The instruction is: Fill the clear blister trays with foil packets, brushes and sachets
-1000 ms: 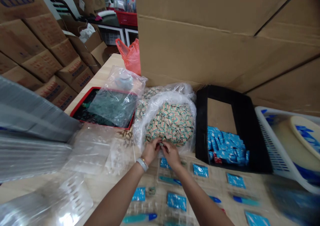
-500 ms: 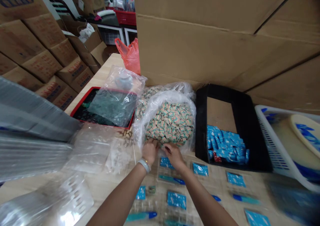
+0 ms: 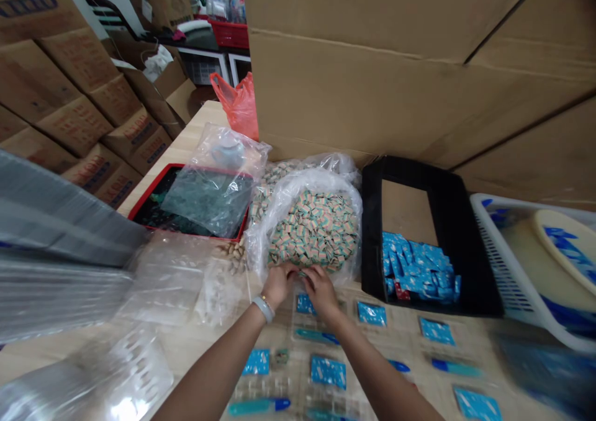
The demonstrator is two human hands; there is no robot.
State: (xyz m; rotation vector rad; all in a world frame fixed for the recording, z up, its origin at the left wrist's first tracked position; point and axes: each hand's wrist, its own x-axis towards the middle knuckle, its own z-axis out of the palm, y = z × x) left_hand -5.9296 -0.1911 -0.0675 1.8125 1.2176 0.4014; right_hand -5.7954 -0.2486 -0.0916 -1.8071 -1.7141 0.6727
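My left hand (image 3: pixel 278 283), with a pale band at the wrist, is at the front edge of an open clear plastic bag (image 3: pixel 256 253) full of small tan-and-green pieces (image 3: pixel 316 225). Its fingers are closed, and what they hold is hidden. Close beside it, my right hand (image 3: pixel 319 289) pinches what looks like one small tan-and-green piece at its fingertips. Below the hands lie clear plastic trays holding blue packets (image 3: pixel 328 371) and teal-and-blue handled tools (image 3: pixel 259 406). One tray also has a small tan-and-green piece (image 3: pixel 281 356) in it.
A black bin (image 3: pixel 470 247) with blue packets stands right of the bag, next to a white basket (image 3: pixel 535 309). On the left are a red-rimmed tray (image 3: pixel 139 205) under plastic bags and clear plastic sheets (image 3: pixel 162 278). Large cardboard boxes (image 3: pixel 395 86) rise behind.
My hands have drawn slightly back from the pieces, and their fingertips have come closer together. The view has shifted a little.
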